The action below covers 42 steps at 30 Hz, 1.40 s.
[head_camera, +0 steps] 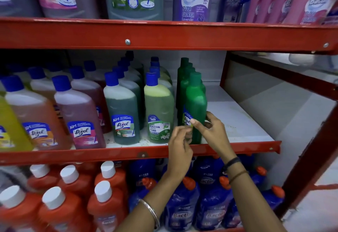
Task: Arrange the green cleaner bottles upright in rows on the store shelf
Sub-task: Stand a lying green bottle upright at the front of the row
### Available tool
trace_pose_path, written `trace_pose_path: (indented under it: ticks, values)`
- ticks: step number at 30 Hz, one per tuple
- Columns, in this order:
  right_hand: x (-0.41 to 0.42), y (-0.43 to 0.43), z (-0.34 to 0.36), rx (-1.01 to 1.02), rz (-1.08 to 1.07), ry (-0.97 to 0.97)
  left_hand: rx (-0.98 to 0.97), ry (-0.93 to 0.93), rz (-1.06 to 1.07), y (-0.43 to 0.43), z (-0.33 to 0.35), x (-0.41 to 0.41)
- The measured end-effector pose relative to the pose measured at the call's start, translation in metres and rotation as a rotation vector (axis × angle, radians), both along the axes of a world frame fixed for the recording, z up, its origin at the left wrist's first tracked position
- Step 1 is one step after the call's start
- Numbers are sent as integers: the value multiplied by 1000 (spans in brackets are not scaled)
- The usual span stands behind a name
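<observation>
A solid green cleaner bottle [196, 102] with a green cap stands upright at the front of the middle shelf [237, 122], heading a row of like green bottles [184, 70] that runs back. My right hand [212, 131] grips its lower part, thumb on the blue label. My left hand [180, 144] touches the bottle's base from the left, fingers curled against it.
Left of the green row stand rows of blue-capped bottles: Bactin [159, 111], Lizol green [121, 109], pink [78, 114] and orange ones. The shelf's white floor lies bare to the right, bounded by a red upright [224, 70]. Red shelf edges run above and below.
</observation>
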State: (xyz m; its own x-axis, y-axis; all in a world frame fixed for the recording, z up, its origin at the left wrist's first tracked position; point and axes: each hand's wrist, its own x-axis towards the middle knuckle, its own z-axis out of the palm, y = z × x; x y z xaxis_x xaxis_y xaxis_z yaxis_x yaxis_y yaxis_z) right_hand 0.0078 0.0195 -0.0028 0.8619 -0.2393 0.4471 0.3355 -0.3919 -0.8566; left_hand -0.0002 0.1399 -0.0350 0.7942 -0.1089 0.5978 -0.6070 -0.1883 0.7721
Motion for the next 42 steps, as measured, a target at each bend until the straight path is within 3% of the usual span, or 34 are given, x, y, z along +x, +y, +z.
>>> trace_pose_path:
  ticks: [5, 12, 20, 25, 42]
  values:
    - [8, -19, -2, 74, 204, 77, 112, 114, 26, 2, 3, 6]
    - [18, -37, 5, 61, 268, 107, 151, 215, -14, 1, 8, 4]
    - [15, -32, 2, 170, 135, -23, 188, 261, -39, -1, 21, 11]
    - [8, -24, -11, 281, 83, 26, 154, 282, -80, -5, 26, 1]
    - [-16, -11, -15, 211, -39, 16, 115, 277, -49, 4, 24, -14]
